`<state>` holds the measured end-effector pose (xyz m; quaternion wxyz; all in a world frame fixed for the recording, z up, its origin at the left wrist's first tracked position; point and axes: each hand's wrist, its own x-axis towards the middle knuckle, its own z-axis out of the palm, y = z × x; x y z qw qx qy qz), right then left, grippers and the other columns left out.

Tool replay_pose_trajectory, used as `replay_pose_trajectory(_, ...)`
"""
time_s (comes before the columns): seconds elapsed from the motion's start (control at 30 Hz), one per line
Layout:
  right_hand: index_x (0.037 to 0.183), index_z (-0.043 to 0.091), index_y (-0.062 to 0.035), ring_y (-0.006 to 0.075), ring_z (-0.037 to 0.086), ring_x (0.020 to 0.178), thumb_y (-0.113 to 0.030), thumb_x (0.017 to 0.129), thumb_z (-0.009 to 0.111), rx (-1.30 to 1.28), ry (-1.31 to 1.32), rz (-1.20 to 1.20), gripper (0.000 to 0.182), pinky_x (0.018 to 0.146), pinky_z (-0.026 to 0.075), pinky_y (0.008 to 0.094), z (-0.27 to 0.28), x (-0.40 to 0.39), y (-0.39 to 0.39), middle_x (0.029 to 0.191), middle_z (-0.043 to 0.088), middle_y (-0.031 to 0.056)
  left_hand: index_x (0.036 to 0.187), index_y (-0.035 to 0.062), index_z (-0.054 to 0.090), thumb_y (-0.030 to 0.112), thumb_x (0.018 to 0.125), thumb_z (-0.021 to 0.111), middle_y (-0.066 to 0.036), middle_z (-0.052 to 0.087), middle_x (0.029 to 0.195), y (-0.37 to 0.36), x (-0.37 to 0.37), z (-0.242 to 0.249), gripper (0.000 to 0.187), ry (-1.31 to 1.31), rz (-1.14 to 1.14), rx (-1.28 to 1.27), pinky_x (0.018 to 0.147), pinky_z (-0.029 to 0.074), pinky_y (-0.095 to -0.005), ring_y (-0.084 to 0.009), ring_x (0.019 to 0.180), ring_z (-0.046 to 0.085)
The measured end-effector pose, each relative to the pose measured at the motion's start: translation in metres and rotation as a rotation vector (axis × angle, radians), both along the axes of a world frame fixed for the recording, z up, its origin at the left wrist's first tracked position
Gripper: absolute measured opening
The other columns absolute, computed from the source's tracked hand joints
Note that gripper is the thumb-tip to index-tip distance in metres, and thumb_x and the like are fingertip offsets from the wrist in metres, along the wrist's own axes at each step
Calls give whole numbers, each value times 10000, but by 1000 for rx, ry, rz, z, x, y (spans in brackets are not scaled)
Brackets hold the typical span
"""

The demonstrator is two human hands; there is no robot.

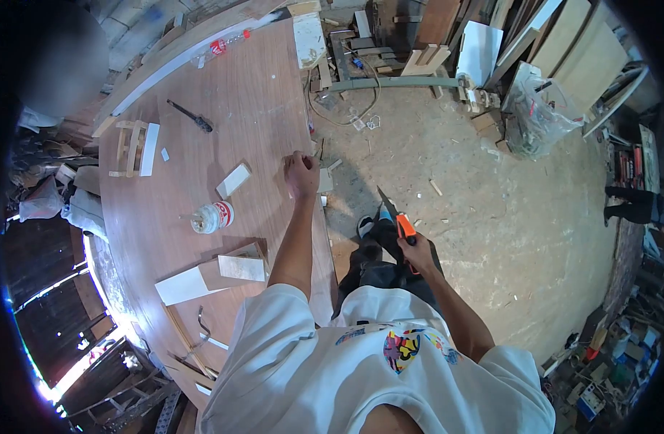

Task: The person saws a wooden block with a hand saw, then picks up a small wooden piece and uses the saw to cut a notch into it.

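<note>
My left hand (301,175) rests near the right edge of the wooden table (252,94), its fingers curled together; what they hold, if anything, is hidden. My right hand (419,254) is closed round the orange and black handle of a small saw (405,225), held over the floor beside my legs, its dark blade pointing away from me. Nearest to my left hand on the table lies a white-faced wood piece (234,181). A clear bottle with a red and white label (213,217) lies beyond it to the left.
White-faced boards (187,286) lie on the near part of the table, a small wooden frame (134,148) at its left, a dark tool (191,116) farther back. Leaning boards (563,43) and a clear plastic bag (538,119) stand at back right. Wood scraps (435,187) litter the floor.
</note>
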<state>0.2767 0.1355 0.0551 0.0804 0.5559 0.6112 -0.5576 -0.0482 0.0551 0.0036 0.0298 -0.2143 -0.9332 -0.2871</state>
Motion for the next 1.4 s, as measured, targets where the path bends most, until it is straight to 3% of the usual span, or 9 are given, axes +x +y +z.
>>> replay_pose_trajectory(0.1,1047,487,0,149,559,451,-117,788,641,99,161,59,324,440,460,314,1,-19,-11,670,558,76,797,55,530,155,758,608,-120,599,748,-2,-1,-5,133,11,-8,26,742,445,-432,-307,810,559)
replay_pose_trajectory(0.33,1013,462,-23,112,475,394,-78,832,642,-232,357,-165,261,355,354,269,28,-60,-21,644,491,26,774,51,517,148,760,601,-118,590,738,-2,-2,-9,129,1,-6,41,747,442,-424,-301,814,552)
replay_pose_trajectory(0.47,993,466,-36,97,440,385,-85,829,646,-221,406,-122,249,344,341,263,75,-70,-22,635,467,12,782,52,516,153,771,597,-122,587,731,-1,-1,-2,130,-13,11,13,744,437,-429,-306,820,550)
replay_pose_trajectory(0.63,947,480,-35,100,437,552,-70,808,638,57,463,112,213,504,381,249,104,-77,-22,663,442,12,792,55,515,169,778,596,-123,588,724,-1,0,3,141,-22,-3,48,757,430,-441,-319,798,556)
replay_pose_trajectory(0.73,928,480,-30,104,432,615,-52,796,636,25,494,98,206,563,380,253,128,-84,-24,686,443,14,801,60,514,178,787,586,-121,590,728,-1,0,-1,139,-11,1,42,773,426,-442,-321,790,564)
replay_pose_trajectory(0.93,910,476,-29,85,443,629,-36,795,634,-132,594,-12,195,560,382,246,169,-98,-31,713,452,13,829,70,508,207,811,551,-127,592,759,-2,1,9,145,-92,-10,34,832,412,-434,-317,811,572)
replay_pose_trajectory(1.07,912,474,-30,81,467,641,-21,797,627,-39,626,82,192,583,395,239,169,-96,-37,708,458,14,833,68,512,223,818,525,-134,605,780,-1,3,14,156,-208,15,3,854,404,-426,-315,816,579)
replay_pose_trajectory(1.3,934,480,-20,85,482,640,-13,792,616,104,751,179,196,592,412,247,167,-103,-54,708,502,41,830,63,528,203,802,513,-142,606,770,-1,2,7,144,-99,1,10,830,412,-422,-318,806,578)
replay_pose_trajectory(1.4,941,478,-12,85,479,633,-12,793,609,20,750,120,198,592,411,249,164,-105,-61,690,502,42,831,62,529,206,799,516,-142,605,751,-1,1,1,148,-90,9,-2,817,416,-421,-322,783,579)
